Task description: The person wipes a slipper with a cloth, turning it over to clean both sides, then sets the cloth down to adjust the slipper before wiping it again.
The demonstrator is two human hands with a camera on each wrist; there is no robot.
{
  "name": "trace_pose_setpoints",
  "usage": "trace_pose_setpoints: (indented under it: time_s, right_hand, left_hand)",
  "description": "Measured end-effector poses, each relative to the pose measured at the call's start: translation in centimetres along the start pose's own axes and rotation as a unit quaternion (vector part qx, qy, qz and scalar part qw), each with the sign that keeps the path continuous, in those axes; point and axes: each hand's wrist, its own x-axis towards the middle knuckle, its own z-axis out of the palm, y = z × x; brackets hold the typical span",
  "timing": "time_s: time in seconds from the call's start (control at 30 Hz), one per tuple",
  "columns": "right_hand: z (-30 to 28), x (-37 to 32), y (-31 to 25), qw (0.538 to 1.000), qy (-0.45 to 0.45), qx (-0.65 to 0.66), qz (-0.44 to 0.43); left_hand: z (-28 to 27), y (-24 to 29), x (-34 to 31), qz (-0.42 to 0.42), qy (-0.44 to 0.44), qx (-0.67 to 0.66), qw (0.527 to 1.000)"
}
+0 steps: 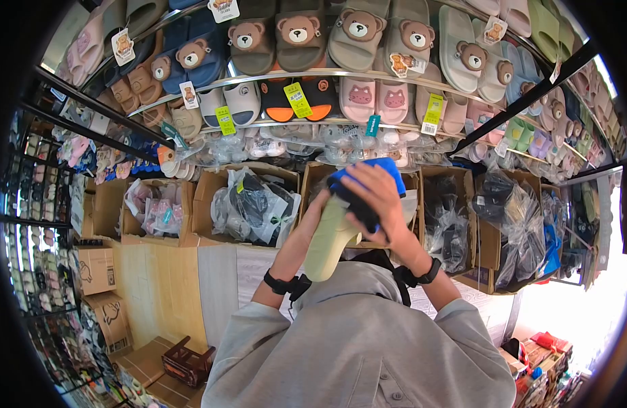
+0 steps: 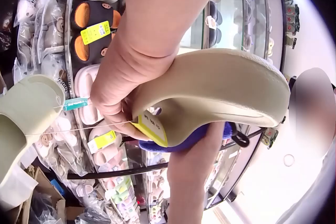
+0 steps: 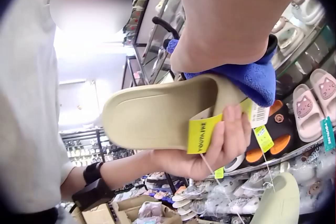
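Observation:
My left hand (image 1: 313, 216) grips a beige-green slide sandal (image 1: 325, 248) by its strap end, held up before the chest. In the right wrist view its fingers curl at the strap beside a yellow tag (image 3: 203, 133). My right hand (image 1: 380, 194) holds a blue plush cloth (image 1: 394, 174) with dark parts against the slide's strap area. A black loop (image 2: 240, 139) sticks out from the cloth in the left wrist view. A matching slide (image 2: 39, 100) hangs from a thin string at the left of that view. Some right fingers are hidden behind the slide and cloth.
Racks of slides with bear faces (image 1: 360, 30) rise in front. Below them stand cardboard boxes (image 1: 191, 204) with bagged footwear (image 1: 256, 207). A small brown stool (image 1: 189, 360) is at lower left, and a shoe rack (image 1: 38, 265) lines the left side.

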Motion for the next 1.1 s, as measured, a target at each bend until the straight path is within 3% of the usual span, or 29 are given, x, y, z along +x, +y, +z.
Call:
trace_pose_setpoints:
  time_s: [0.1, 0.13, 0.17, 0.23, 0.3, 0.43, 0.6, 0.7, 0.83, 0.93, 1.0, 1.03, 1.07, 1.1]
  right_hand:
    - [0.5, -0.6, -2.4, 0.996, -0.066, -0.01, -0.061]
    - [0.5, -0.8, -3.0, 0.993, -0.084, 0.001, -0.086]
    - [0.6, -1.2, -3.1, 0.987, -0.112, 0.004, -0.115]
    - [0.2, -1.1, -3.2, 0.98, -0.144, 0.004, -0.14]
    - [-0.3, -0.8, -2.3, 0.983, -0.116, 0.043, -0.133]
    - [0.1, -0.4, 2.0, 0.996, -0.038, 0.042, -0.068]
    - [0.6, 0.5, 3.4, 0.99, 0.069, 0.076, 0.1]
    - [0.9, 0.7, 2.4, 0.986, 0.083, 0.093, 0.109]
    - [0.6, 0.5, -0.5, 1.0, 0.024, 0.009, -0.003]
    - [0.6, -0.1, -2.8, 0.997, -0.049, 0.004, -0.053]
    - [0.6, -0.5, -4.1, 0.991, -0.093, 0.015, -0.093]
    - [0.5, -0.6, -4.8, 0.985, -0.113, 0.03, -0.125]
    - [0.3, -0.9, -5.2, 0.976, -0.143, 0.04, -0.158]
    - [0.3, -1.1, -5.4, 0.965, -0.173, 0.051, -0.191]
  left_hand:
    - [0.2, -0.4, -0.1, 0.064, -0.104, -0.038, 0.992]
    - [5.1, 1.0, -1.4, 0.102, 0.026, 0.088, 0.991]
    - [5.8, 1.4, -1.4, 0.089, 0.069, 0.12, 0.986]
    - [3.8, 1.5, 0.3, 0.027, 0.078, 0.073, 0.994]
    - [1.6, 1.3, 1.6, -0.023, 0.061, 0.013, 0.998]
    - [-0.6, 0.6, 2.8, -0.072, 0.031, -0.044, 0.996]
    - [-1.4, 0.0, 2.7, -0.105, 0.018, -0.062, 0.992]
    - [-1.7, -0.1, 2.6, -0.105, 0.022, -0.051, 0.993]
    - [-0.6, -0.8, 0.0, 0.039, 0.066, 0.131, 0.988]
    - [0.8, -1.4, -3.3, 0.171, 0.098, 0.285, 0.938]
    - [0.0, -1.3, -3.2, 0.231, 0.057, 0.332, 0.913]
    - [-0.8, -1.0, -2.4, 0.248, 0.006, 0.33, 0.911]
    - [-0.6, -1.0, -2.0, 0.237, 0.053, 0.347, 0.906]
    - [1.6, -0.2, -1.9, 0.178, 0.098, 0.306, 0.93]
